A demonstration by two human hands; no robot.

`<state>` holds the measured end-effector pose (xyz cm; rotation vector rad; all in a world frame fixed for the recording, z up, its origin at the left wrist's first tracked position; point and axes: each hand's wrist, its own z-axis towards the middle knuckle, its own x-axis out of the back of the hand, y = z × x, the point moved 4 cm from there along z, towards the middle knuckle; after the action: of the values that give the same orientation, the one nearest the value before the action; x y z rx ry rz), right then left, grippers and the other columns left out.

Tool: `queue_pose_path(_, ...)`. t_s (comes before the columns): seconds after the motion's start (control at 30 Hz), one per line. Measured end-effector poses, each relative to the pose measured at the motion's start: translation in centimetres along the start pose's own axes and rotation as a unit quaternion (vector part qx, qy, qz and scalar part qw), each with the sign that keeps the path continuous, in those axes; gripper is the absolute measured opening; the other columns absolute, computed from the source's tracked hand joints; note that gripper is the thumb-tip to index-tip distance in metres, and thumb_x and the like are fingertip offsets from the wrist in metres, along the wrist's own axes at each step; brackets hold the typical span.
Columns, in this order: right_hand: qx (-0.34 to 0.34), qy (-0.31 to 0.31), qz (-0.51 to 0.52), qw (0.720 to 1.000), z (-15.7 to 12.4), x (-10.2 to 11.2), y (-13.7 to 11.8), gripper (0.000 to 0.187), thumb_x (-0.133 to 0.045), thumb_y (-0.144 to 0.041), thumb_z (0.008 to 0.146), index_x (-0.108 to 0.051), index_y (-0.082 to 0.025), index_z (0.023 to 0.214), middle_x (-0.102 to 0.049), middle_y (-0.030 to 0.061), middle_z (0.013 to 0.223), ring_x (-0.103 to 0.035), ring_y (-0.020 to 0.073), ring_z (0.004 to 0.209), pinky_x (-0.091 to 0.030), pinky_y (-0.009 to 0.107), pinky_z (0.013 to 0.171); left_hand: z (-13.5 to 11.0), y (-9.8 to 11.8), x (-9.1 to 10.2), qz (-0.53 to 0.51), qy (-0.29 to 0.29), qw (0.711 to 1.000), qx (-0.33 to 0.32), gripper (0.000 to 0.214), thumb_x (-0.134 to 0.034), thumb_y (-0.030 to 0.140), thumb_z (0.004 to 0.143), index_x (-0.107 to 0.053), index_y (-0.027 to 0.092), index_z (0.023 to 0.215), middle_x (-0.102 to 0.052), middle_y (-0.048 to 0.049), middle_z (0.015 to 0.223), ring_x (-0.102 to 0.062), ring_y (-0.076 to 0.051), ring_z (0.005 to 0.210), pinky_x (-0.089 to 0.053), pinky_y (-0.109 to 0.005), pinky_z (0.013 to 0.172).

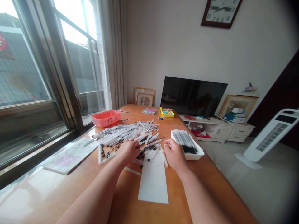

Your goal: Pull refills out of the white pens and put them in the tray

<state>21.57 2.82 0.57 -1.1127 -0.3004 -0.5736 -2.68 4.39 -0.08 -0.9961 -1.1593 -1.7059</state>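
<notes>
A home living room is shown: a television (193, 96) is set on a low cabinet (224, 129), with a wall clock (220, 12), curtains (118, 53) and framed pictures (144, 97).

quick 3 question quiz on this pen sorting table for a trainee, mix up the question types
1. True or false: the white tray of finished pens lies nearer the right hand than the left hand.
2. Multiple choice: what colour is the shallow tray near the window? A blue, B pink, C green.
3. Short answer: what lies spread on the table just beyond both hands?

Key: 1 true. 2 B. 3 a heap of loose pen parts.
</notes>
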Motion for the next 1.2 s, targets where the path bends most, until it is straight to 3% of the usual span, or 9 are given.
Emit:
queue_pose_path(0.5,0.004,0.002,0.007,1.000,0.0,-0.7,0.1,0.018,-0.049,-0.030,0.086,-0.065,-0.023,0.089,-0.070,-0.0008,0.068,-0.066,0.0183,0.064,-0.045,0.026,0.063,0.2,1.2,-0.8,0.075,0.006,0.997,0.034,0.016,-0.057,0.025,0.079,-0.073,0.024,0.079,-0.071,-0.0090,0.096,-0.057,-0.031,0.100,-0.041,-0.040,0.082)
queue_pose_path(0.93,-0.006,-0.005,0.017,1.000,0.0,-1.1,0.3,0.017,-0.050,-0.031,0.087,-0.065,-0.024,0.089,-0.071,-0.0016,0.069,-0.067,0.0183,0.067,-0.044,0.026,0.063,0.4,1.3,-0.9,0.068,0.007,0.997,0.041,0.016,-0.057,0.026,0.080,-0.073,0.024,0.077,-0.071,-0.0109,0.098,-0.055,-0.033,0.103,-0.039,-0.042,0.085)
queue_pose_path(1.2,-0.005,-0.005,0.012,1.000,0.0,-1.3,0.6,0.018,-0.049,-0.030,0.087,-0.066,-0.023,0.091,-0.071,-0.0007,0.070,-0.066,0.0182,0.066,-0.043,0.026,0.060,0.5,1.2,-1.1,0.078,0.000,0.996,0.046,0.022,-0.049,0.022,0.085,-0.071,0.022,0.083,-0.070,-0.0131,0.103,-0.055,-0.032,0.103,-0.040,-0.042,0.084)
